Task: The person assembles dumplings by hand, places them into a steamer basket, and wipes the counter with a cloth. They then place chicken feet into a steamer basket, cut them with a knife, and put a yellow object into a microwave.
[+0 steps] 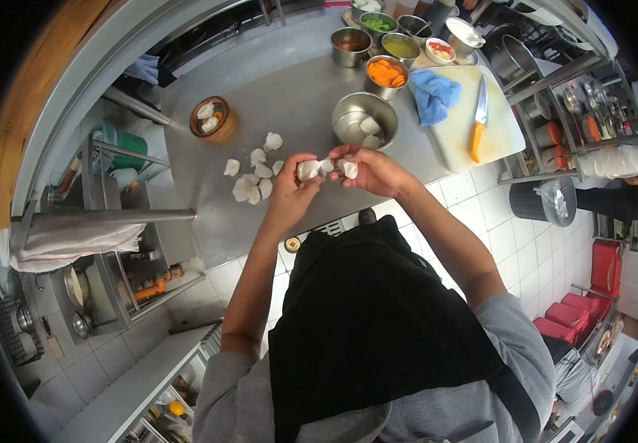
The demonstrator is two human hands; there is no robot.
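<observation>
Over the near edge of the steel table (pixel 208 214), my left hand (pixel 289 190) has its fingers closed round a white lumpy piece of food (pixel 308 171). Close beside it, my right hand (pixel 375 173) pinches a smaller white piece (pixel 348 170). A bit of white lies between the fingertips of both hands. Several similar white chunks (pixel 245 187) are scattered on the steel to the left of my hands. Just beyond my right hand stands a steel bowl (pixel 346 118) with a few white pieces at its bottom.
A small round wooden container (pixel 223 131) with white and orange pieces stands at the left. At the right, an orange-handled knife (pixel 478 125) and a blue cloth (pixel 435 96) lie on a white cutting board (pixel 507 133). Behind are sliced carrots (pixel 386 73) and several other filled tins.
</observation>
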